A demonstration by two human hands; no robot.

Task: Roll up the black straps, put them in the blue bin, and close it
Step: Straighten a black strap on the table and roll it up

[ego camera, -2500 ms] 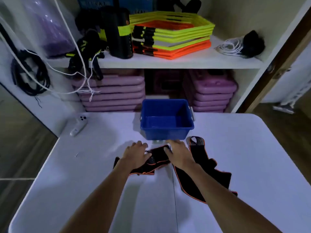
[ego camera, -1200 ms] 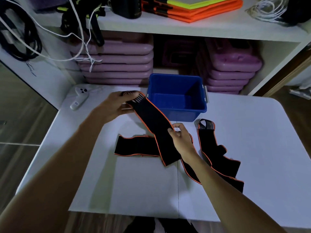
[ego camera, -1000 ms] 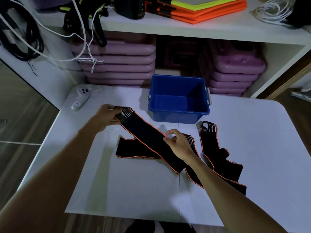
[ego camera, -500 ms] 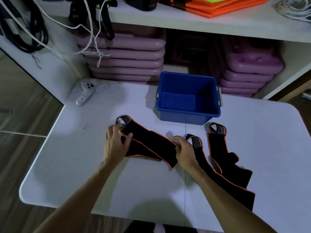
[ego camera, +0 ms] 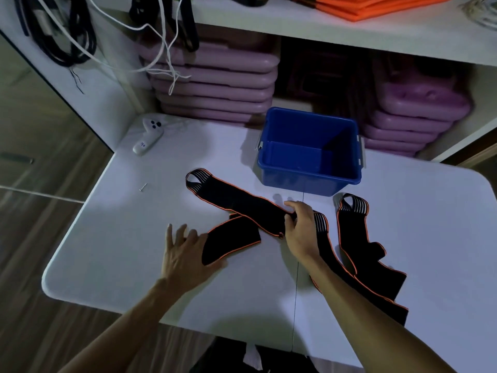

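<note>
L hand let go strap, now flat on table; strap laid down.

Fitness storeroom, purple step platforms stacked under shelf, orange hurdles, cables

1. The scene is dim, with a cool bluish cast.
2. The desk is the brightest surface; soft shadows fall beneath both arms.
3. Wide-angle distortion bends the shelf and the frame edges.
4. The corners look slightly blurred.

The right forearm hides part of one black strap; orange items are cut off at the far edge.
</note>
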